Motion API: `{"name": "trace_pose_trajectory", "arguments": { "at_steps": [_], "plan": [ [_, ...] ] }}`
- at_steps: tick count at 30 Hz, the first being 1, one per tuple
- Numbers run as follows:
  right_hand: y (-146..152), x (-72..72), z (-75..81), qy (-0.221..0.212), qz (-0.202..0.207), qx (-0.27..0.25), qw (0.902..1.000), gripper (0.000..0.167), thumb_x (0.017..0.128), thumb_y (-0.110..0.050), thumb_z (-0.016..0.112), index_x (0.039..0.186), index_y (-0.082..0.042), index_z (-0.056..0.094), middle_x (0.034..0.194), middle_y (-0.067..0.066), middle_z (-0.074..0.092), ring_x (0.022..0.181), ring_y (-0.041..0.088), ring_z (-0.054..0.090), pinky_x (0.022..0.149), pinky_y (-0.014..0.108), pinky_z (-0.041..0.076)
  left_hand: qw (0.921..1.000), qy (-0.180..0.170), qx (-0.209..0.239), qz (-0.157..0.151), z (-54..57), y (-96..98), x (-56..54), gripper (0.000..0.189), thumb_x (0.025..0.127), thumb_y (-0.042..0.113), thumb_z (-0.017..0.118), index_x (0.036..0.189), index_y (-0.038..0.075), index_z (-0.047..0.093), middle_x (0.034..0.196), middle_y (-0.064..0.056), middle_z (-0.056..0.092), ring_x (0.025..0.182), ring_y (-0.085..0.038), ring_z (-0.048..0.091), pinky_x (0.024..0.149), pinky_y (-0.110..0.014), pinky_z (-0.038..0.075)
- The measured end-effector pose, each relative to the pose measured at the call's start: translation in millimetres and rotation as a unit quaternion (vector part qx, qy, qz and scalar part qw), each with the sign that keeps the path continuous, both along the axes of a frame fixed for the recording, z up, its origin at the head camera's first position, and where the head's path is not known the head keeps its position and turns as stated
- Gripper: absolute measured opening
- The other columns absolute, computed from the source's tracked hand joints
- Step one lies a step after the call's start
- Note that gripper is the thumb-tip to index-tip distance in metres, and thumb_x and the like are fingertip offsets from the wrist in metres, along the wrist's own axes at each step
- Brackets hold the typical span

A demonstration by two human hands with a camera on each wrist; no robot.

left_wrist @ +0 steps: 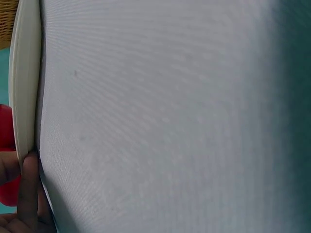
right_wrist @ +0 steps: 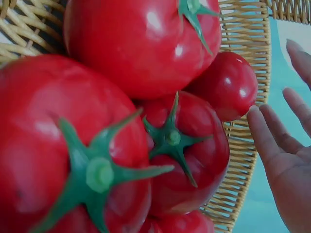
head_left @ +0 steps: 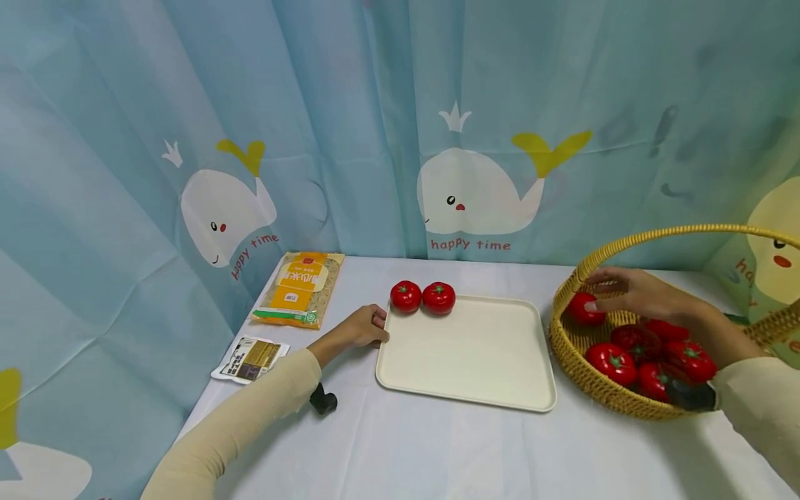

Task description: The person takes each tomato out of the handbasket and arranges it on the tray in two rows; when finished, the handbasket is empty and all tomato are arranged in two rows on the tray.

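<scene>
My left hand [head_left: 365,326] pinches the left rim of a cream rectangular tray [head_left: 465,354]. In the left wrist view, the thumb and fingers [left_wrist: 30,189] meet at the tray's edge. Two red tomatoes [head_left: 422,298] with green stems sit side by side at the tray's far left corner. Over on the right, my right hand [head_left: 644,293] reaches under the handle of a wicker basket [head_left: 584,371]. Its fingers are spread beside a tomato [head_left: 586,310] at the basket's left inner side, fingertips right at its surface. Several more tomatoes [right_wrist: 172,141] lie below the hand.
An orange and clear bag of grain [head_left: 300,288] lies at the back left, with a smaller white and brown packet [head_left: 251,360] in front of it. A small black object [head_left: 323,401] sits by the left forearm. A blue whale-print curtain [head_left: 362,139] hangs behind the white-covered table.
</scene>
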State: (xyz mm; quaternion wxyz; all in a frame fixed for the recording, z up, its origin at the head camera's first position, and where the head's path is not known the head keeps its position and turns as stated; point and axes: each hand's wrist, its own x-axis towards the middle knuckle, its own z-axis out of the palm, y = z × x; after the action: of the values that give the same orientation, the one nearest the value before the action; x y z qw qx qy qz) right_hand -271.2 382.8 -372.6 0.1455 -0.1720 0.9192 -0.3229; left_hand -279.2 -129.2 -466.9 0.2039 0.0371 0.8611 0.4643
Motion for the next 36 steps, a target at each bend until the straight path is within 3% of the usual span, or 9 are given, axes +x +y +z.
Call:
{"name": "trace_pose_trajectory", "arguments": {
  "at_steps": [2,5,8,10,16,21,25,30,36],
  "plan": [
    [2,-1.3,-0.5,0.007,-0.001,0.006,1.0000,0.058,0.097,-0.024,0.066,0.143,0.004,0.043,0.140,0.030,0.053,0.128,0.046,0.052,0.081,0.013,0.052,1.0000,0.001,0.000,-0.001,-0.3,0.0,0.2,0.040,0.083,-0.003,0.071,0.120,-0.004,0.055,0.092,-0.009,0.059,0.075,-0.016,0.060,0.066,-0.026,0.062],
    [5,-3.8,-1.0,0.020,-0.003,0.007,0.9998,0.054,0.097,-0.023,0.067,0.140,0.003,0.048,0.137,0.029,0.056,0.119,0.022,0.062,0.080,0.014,0.053,1.0000,0.002,-0.002,0.001,-0.6,0.3,0.2,0.040,0.083,-0.003,0.072,0.120,-0.004,0.055,0.091,-0.008,0.059,0.075,-0.015,0.059,0.066,-0.025,0.061],
    [6,-6.5,-2.0,0.028,-0.006,0.009,0.9995,0.051,0.096,-0.023,0.068,0.137,0.003,0.052,0.134,0.028,0.059,0.110,0.005,0.062,0.079,0.015,0.053,1.0000,0.003,-0.005,0.002,-0.6,0.5,0.3,0.040,0.083,-0.003,0.072,0.119,-0.004,0.055,0.091,-0.008,0.059,0.075,-0.015,0.060,0.065,-0.025,0.061],
    [7,-8.0,-3.5,0.033,-0.006,0.013,0.9993,0.049,0.096,-0.023,0.068,0.136,0.003,0.054,0.132,0.027,0.060,0.109,0.010,0.063,0.078,0.016,0.054,1.0000,0.001,-0.007,0.002,-0.1,0.5,0.5,0.040,0.083,-0.003,0.072,0.120,-0.003,0.055,0.092,-0.008,0.059,0.075,-0.015,0.060,0.065,-0.025,0.061],
    [5,-12.8,-11.1,0.042,0.001,0.029,0.9987,0.051,0.096,-0.021,0.069,0.134,0.007,0.053,0.129,0.029,0.060,0.116,0.045,0.060,0.078,0.021,0.056,0.9999,-0.007,-0.008,0.007,2.1,0.7,1.3,0.041,0.083,-0.002,0.072,0.120,-0.003,0.055,0.093,-0.008,0.058,0.076,-0.016,0.059,0.066,-0.025,0.062],
    [4,-16.0,-15.8,0.036,0.007,0.042,0.9985,0.054,0.095,-0.023,0.070,0.135,0.010,0.052,0.128,0.030,0.060,0.114,0.046,0.061,0.077,0.021,0.056,1.0000,-0.007,0.001,0.005,2.6,1.3,1.1,0.041,0.083,-0.003,0.071,0.121,-0.004,0.055,0.094,-0.008,0.058,0.078,-0.016,0.059,0.067,-0.027,0.063],
    [3,-16.7,-16.8,0.020,0.009,0.038,0.9990,0.059,0.095,-0.024,0.070,0.137,0.011,0.049,0.131,0.033,0.056,0.114,0.049,0.060,0.082,0.035,0.061,1.0000,-0.005,0.000,0.004,2.4,1.9,1.4,0.041,0.083,-0.003,0.071,0.121,-0.004,0.055,0.094,-0.008,0.058,0.078,-0.016,0.060,0.068,-0.028,0.063],
    [4,-16.5,-17.0,0.010,0.005,0.055,0.9984,0.066,0.095,-0.029,0.070,0.139,0.014,0.046,0.135,0.038,0.052,0.120,0.055,0.054,0.090,0.053,0.058,1.0000,-0.003,-0.008,0.005,1.8,2.0,0.7,0.041,0.083,-0.003,0.071,0.120,-0.004,0.055,0.094,-0.009,0.059,0.077,-0.016,0.060,0.067,-0.027,0.063],
    [6,-17.8,-19.6,0.004,0.008,0.088,0.9961,0.068,0.095,-0.034,0.069,0.138,0.013,0.049,0.137,0.037,0.051,0.121,0.055,0.053,0.092,0.057,0.055,0.9999,-0.004,-0.012,0.004,2.2,1.8,0.1,0.041,0.084,-0.002,0.072,0.121,-0.004,0.055,0.094,-0.009,0.059,0.078,-0.015,0.060,0.067,-0.027,0.062]
  ]
}}
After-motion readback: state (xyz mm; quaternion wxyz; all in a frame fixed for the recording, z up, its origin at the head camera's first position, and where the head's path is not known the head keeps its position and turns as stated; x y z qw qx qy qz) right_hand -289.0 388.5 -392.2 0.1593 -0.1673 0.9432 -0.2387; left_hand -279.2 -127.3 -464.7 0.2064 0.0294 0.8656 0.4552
